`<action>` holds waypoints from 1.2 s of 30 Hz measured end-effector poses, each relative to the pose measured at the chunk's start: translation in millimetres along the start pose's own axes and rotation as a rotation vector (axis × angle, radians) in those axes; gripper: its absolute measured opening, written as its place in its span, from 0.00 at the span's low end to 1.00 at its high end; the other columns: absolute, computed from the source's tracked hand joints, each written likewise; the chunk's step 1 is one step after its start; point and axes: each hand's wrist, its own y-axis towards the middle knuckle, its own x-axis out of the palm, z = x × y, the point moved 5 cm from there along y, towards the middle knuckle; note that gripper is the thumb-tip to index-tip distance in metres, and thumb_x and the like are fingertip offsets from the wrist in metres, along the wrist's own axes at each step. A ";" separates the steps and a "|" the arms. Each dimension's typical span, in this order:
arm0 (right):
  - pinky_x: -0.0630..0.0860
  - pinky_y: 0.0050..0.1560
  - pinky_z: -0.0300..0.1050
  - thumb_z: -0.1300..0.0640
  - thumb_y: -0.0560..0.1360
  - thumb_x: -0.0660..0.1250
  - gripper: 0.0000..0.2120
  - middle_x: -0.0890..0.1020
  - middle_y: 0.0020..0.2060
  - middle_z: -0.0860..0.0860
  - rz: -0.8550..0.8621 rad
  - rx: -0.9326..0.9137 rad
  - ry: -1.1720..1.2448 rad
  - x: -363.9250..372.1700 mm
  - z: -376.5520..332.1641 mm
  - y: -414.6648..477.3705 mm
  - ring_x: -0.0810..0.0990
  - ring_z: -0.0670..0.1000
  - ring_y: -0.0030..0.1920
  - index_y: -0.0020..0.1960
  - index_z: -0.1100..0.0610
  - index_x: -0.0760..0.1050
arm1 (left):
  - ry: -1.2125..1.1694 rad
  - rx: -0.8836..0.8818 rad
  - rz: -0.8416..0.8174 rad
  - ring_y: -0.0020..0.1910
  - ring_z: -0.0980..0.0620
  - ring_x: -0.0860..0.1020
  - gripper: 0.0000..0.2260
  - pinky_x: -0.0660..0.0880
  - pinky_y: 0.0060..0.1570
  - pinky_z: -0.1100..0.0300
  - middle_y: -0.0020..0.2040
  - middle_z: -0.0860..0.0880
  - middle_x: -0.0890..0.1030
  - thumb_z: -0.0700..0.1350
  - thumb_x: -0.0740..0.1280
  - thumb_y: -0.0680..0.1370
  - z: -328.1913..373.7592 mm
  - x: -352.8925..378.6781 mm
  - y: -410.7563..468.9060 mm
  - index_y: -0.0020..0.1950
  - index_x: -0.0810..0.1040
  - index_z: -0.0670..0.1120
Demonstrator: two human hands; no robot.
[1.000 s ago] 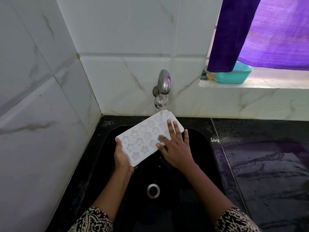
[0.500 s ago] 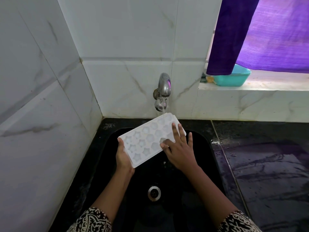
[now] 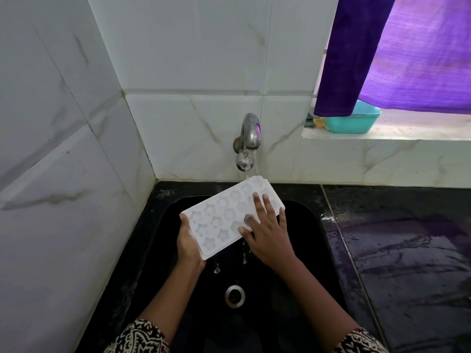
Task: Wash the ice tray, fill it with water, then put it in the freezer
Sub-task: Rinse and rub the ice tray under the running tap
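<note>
On my far left the marble-patterned wall tiles [image 3: 58, 174] run into the corner. Just right of them my left hand [image 3: 189, 244] grips the near left end of the white ice tray [image 3: 221, 220], thumb along its edge and fingers curled underneath, out of sight. I hold the tray above the black sink [image 3: 308, 253], tilted so that its far right corner is raised toward the steel tap [image 3: 251, 133] on the back wall. A thin stream of water [image 3: 256, 166] falls from the spout onto that raised corner, and drips run off the tray's lower long edge into the basin (a few strands show just above the drain [image 3: 234, 296]). The cavities, star and flower shapes, face up.

My right hand [image 3: 267, 235] lies flat on the right half of the tray, fingers straight and spread across the cavities, holding nothing. Patterned black-and-white sleeves [image 3: 142, 337] show at the bottom on both arms.

To the right of the sink the dark counter [image 3: 407, 250] is wet, with droplets near the sink's rim. Above it, on the pale window ledge [image 3: 407, 133], a teal plastic tub [image 3: 353, 124] sits partly behind a hanging purple curtain [image 3: 407, 59].
</note>
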 end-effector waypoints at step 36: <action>0.33 0.71 0.58 0.33 0.73 0.41 0.32 0.43 0.78 0.48 0.132 0.052 0.021 -13.1 5.5 25.4 0.33 0.47 0.75 0.61 0.46 0.74 | -0.043 -0.179 -0.119 0.57 0.36 0.78 0.32 0.72 0.60 0.42 0.58 0.37 0.80 0.66 0.51 0.77 -30.8 34.7 6.5 0.62 0.76 0.41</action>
